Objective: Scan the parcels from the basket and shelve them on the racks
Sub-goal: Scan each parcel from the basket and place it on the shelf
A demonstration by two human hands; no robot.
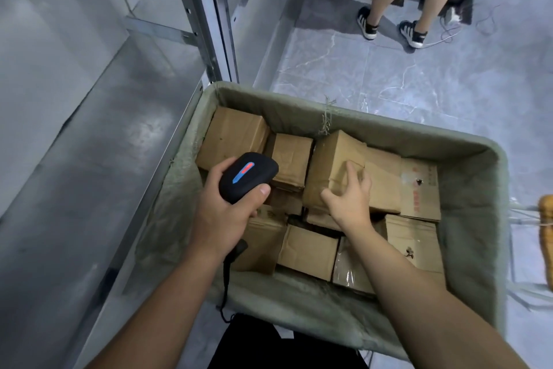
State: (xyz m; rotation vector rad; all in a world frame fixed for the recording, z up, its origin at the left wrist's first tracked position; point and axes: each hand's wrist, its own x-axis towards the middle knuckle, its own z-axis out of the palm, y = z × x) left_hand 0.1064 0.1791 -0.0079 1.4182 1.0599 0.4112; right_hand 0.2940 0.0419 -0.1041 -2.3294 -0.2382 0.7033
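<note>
Inside the basket, cardboard parcels lie packed close, near full. Left hand grip is wrapped round the scanner, held above them. Right hand grip curls over the top parcel, thumb on its side. Judged progress: early. This parcel is apparently unscanned, and nearly all shelving on the rack remains.

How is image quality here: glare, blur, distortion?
Head view: soft even light, no harsh shadows; dull glare patches on the grey metal rack shelf; wide-angle distortion bows the rim of the green cloth-lined basket; the black handheld scanner in the left hand and the brown cardboard parcel under the right hand look slightly soft, yet readable.
</note>
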